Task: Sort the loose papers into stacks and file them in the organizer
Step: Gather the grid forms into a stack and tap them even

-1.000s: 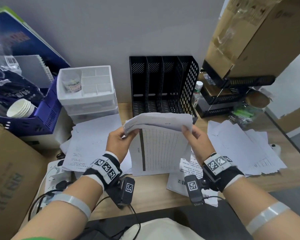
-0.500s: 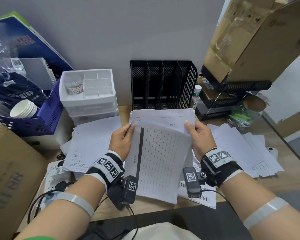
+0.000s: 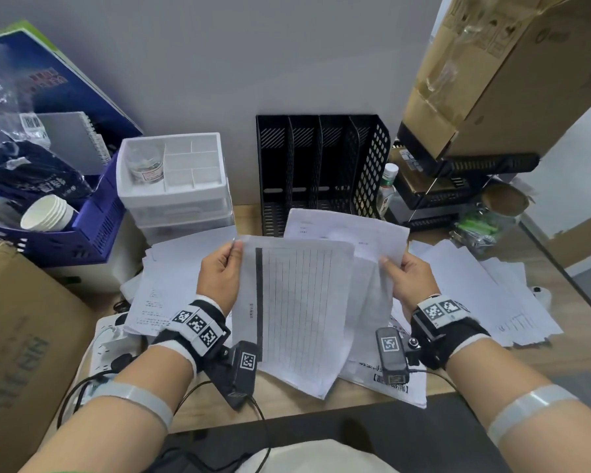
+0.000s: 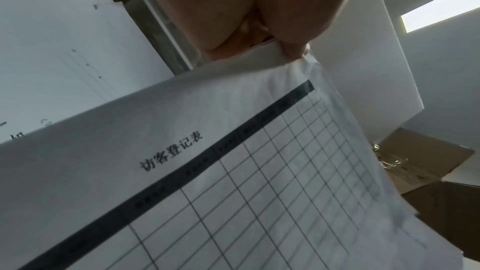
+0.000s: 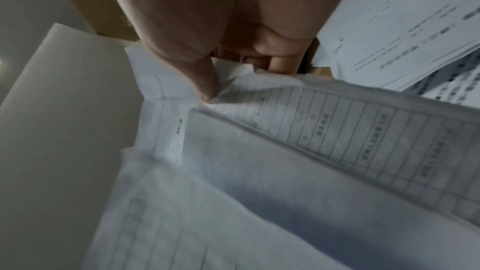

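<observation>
My left hand (image 3: 224,268) pinches the top left corner of a gridded sheet (image 3: 297,312) with a dark bar down its left side; the same gridded sheet (image 4: 233,182) fills the left wrist view under the left hand (image 4: 259,34). My right hand (image 3: 403,278) grips the right edge of several sheets (image 3: 362,240) fanned out behind it, thumb on top; in the right wrist view the right hand (image 5: 223,73) presses its thumb onto those sheets (image 5: 285,141). Both bundles hang above the desk. The black mesh organizer (image 3: 321,169) stands upright at the back by the wall, its slots showing no paper.
Loose paper piles lie on the desk at left (image 3: 178,274) and right (image 3: 485,295). A white drawer unit (image 3: 174,186), a purple basket (image 3: 93,227) and a cardboard box (image 3: 24,336) crowd the left. A bottle (image 3: 386,189), black trays (image 3: 458,186) and a large carton (image 3: 505,70) stand at right.
The bent-over top of the bundle has straightened. The gridded sheet has slid left and down with my left hand, parting from the sheets in my right hand.
</observation>
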### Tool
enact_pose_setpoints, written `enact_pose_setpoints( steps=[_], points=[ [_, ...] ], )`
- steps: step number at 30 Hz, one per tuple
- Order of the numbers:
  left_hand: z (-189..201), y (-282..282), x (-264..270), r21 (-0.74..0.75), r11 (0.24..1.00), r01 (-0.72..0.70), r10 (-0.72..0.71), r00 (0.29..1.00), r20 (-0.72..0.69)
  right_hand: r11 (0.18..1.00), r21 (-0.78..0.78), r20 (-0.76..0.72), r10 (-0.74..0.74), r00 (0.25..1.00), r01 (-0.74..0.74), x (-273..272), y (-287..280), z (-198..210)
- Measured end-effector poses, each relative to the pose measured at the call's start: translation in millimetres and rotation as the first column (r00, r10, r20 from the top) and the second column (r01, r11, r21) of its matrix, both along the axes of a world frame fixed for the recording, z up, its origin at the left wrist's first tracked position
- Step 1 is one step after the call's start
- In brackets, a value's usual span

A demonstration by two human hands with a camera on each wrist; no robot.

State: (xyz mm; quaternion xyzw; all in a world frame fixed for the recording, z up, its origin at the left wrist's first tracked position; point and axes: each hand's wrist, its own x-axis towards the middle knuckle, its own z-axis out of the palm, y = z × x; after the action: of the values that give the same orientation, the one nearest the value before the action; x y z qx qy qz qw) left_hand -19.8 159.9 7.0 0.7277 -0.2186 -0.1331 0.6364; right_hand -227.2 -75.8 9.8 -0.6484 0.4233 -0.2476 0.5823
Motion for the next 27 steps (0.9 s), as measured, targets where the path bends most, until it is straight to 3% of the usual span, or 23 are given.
enact_pose_setpoints(
  steps=[11, 14, 16, 18, 20, 22, 24, 27],
  points=[
    [-25.5, -24.6, -11.4, 0.13, 0.977, 0.169, -0.16, 0.984, -0.075, 0.978, 0.191, -0.066, -0.074, 0.995, 0.086, 5.0, 13.0, -26.4],
    [-44.6, -32.9, -11.6, 0.289, 0.919, 0.268, -0.228, 0.96, -0.166, 0.977, 0.201, -0.157, -0.042, 0.987, 0.074, -0.9, 4.2, -44.4],
    [-64.5, -29.8, -13.3, 0.496, 0.785, 0.372, -0.285, 0.927, -0.243, 0.986, 0.159, -0.291, -0.009, 0.957, 0.057, -10.0, 2.9, -50.3],
    [-85.9, -16.7, -18.4, 0.71, 0.538, 0.454, -0.35, 0.887, -0.302, 0.99, 0.125, -0.421, -0.001, 0.907, 0.058, -23.2, 2.6, -58.7],
    [-102.8, -3.1, -26.2, 0.857, 0.273, 0.437, -0.391, 0.864, -0.316, 0.988, 0.141, -0.492, 0.015, 0.87, 0.063, -37.0, 1.5, -71.6],
    [-114.2, 3.4, -34.4, 0.937, 0.105, 0.334, -0.443, 0.859, -0.257, 0.985, 0.159, -0.561, 0.04, 0.827, 0.06, -49.0, 2.1, -86.0],
    [-121.9, 1.5, -41.9, 0.967, 0.045, 0.25, -0.47, 0.86, -0.201, 0.979, 0.189, -0.59, 0.049, 0.806, 0.079, -59.3, 2.9, -96.6],
    [-131.2, -2.5, -50.1, 0.974, 0.042, 0.222, -0.399, 0.898, -0.187, 0.965, 0.233, -0.608, 0.05, 0.792, 0.118, -71.0, 4.8, -103.1]
  ],
)
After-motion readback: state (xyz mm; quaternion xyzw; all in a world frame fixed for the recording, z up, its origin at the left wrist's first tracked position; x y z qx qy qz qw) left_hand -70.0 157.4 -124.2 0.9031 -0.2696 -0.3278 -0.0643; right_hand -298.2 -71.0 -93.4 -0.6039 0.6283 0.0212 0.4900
